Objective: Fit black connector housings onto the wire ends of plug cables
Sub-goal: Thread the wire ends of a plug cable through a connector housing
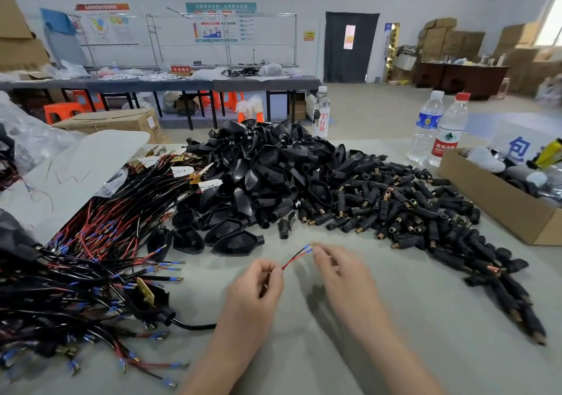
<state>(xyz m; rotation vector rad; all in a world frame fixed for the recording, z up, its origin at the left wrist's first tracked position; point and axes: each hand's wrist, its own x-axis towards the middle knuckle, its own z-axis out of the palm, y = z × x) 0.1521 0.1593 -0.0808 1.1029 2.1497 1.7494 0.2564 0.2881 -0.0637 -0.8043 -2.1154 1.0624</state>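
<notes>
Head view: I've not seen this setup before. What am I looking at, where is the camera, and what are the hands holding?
No machine here: a person works bare-handed, and the single camera sits on their head, looking down over the table. The left hand pinches a thin red-and-black wire pair; the right hand has its fingers at the wire tips, though I cannot tell if they grip. Behind lie a heap of black housings, smaller brass-tipped connectors to the right, and a cable bundle to the left.

Grey table (380, 327): housings (258, 163), cables (91, 258), box (498, 200), bottles (438, 127)
</notes>
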